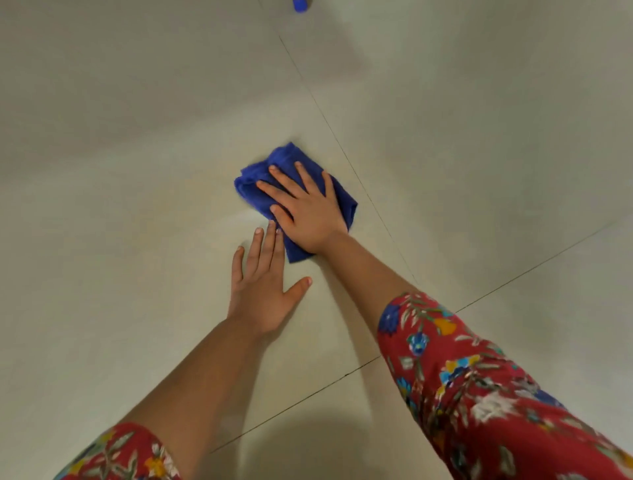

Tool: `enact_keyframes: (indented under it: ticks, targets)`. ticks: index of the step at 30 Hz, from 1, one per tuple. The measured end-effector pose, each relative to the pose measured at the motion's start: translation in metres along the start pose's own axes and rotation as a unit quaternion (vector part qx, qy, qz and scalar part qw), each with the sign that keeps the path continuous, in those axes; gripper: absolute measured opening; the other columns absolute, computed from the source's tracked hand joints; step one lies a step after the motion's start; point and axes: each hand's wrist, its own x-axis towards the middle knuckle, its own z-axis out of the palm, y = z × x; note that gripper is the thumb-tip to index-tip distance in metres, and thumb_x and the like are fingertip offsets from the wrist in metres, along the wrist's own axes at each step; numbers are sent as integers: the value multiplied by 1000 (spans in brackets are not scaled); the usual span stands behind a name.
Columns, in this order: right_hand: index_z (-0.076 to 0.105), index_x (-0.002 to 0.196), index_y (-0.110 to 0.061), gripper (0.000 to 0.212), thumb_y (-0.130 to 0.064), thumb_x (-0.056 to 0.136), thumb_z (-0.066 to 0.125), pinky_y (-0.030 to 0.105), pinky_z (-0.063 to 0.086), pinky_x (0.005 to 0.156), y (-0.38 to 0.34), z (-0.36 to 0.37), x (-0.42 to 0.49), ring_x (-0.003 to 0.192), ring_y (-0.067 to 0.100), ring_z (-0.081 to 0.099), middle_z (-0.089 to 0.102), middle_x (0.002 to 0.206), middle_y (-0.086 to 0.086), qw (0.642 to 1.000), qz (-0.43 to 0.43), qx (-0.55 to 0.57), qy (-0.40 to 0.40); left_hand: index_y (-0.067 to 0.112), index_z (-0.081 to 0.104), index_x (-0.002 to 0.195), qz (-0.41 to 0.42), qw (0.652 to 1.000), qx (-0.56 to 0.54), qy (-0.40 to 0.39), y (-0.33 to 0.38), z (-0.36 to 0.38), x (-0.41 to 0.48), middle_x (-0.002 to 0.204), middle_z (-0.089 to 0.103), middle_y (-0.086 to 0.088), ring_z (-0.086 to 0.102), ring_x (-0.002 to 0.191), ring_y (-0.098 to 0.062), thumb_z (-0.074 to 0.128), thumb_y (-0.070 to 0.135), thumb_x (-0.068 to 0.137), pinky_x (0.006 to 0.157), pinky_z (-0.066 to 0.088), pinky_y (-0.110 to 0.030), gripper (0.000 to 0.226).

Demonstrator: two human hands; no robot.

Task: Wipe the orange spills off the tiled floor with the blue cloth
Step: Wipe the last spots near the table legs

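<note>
Sleeves: red floral sleeves (479, 394) cover both arms at the bottom corners of the view.
Left hand (262, 298): flat on the tiled floor (137, 171), palm down, fingers straight and close together, thumb splayed out; fingertips just beside the cloth's near edge, holding nothing.
Right hand (305, 209): palm down on top of the blue cloth (342, 200), fingers spread wide, pressing it to the floor.
Blue cloth: bunched in folds on a pale tile, just left of a grout line (342, 150).
Far edge: small blue object (300, 4), cut off by the frame; possibly a cap.
</note>
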Motion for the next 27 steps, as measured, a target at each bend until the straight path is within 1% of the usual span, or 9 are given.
enact_keyframes:
  ticks: [2, 4, 9, 16, 19, 21, 23, 25, 27]
  targets:
    - [22, 149, -45, 49, -47, 100, 28, 59, 4, 116, 26, -6, 9, 150, 23, 7, 14, 160, -16, 1000, 26, 12, 13, 23, -15, 151, 3, 1000, -8, 3, -2, 0, 0, 153, -30, 13, -25, 143, -9, 10, 74, 80, 116, -12, -40, 91]
    - [21, 150, -44, 50, -47, 100, 29, 58, 6, 116, 72, -16, 17, 150, 23, 6, 13, 161, -15, 988, 148, 19, 38, 24, -13, 152, 4, 1000, -11, 7, -3, 1, -1, 154, -28, 13, -24, 144, -9, 12, 74, 80, 115, -13, -38, 91]
    - [16, 151, -43, 53, -51, 99, 23, 60, 2, 115, 172, -31, -43, 150, 24, 3, 7, 162, -12, 908, 407, 51, 84, 25, -16, 151, 8, 1000, -20, -7, -5, 1, 0, 153, -31, 14, -31, 141, -8, 11, 75, 79, 114, -17, -37, 92]
    - [3, 153, -38, 55, -50, 100, 15, 66, -1, 113, 146, -10, -160, 149, 30, -8, -4, 163, -8, 800, 591, 64, 82, 26, -19, 150, -4, 998, -34, -62, 1, -7, 2, 151, -35, 14, -33, 140, -9, 30, 68, 89, 114, -19, -40, 89]
    - [6, 153, -38, 56, -48, 100, 22, 66, -1, 112, 110, -11, -129, 149, 31, -7, -2, 163, -8, 851, 515, 66, 78, 24, -15, 152, -5, 994, -57, -91, 2, -16, 4, 155, -30, 9, -28, 143, -12, 43, 63, 89, 116, -16, -42, 94]
    - [11, 153, -39, 56, -48, 99, 26, 63, 1, 114, 62, -4, -123, 149, 30, -4, 3, 163, -10, 937, 344, 34, 57, 23, -9, 153, -2, 994, -76, -72, 8, -20, -2, 159, -20, 6, -20, 146, -14, 47, 61, 88, 117, -12, -43, 93]
    - [13, 153, -39, 55, -48, 99, 25, 61, 4, 115, 7, 11, -160, 150, 28, -4, 6, 162, -11, 983, 180, 22, 25, 24, -4, 154, 13, 994, -95, -47, 15, -18, -22, 161, -14, 6, -14, 147, -14, 44, 64, 87, 117, -8, -44, 91]
    - [17, 152, -40, 54, -49, 99, 28, 60, 7, 116, -15, 21, -229, 150, 25, -1, 9, 162, -13, 992, 120, 23, 14, 27, -1, 154, 65, 993, -90, -34, 18, -12, -54, 160, -15, 9, -14, 147, -12, 35, 69, 82, 117, -5, -42, 91]
    - [24, 150, -42, 54, -48, 96, 31, 61, 12, 114, 3, 26, -287, 150, 24, 5, 14, 161, -13, 982, 185, 25, 27, 31, 0, 154, 104, 991, -68, -38, 12, -1, -86, 159, -17, 11, -18, 145, -9, 33, 67, 84, 118, -5, -41, 86]
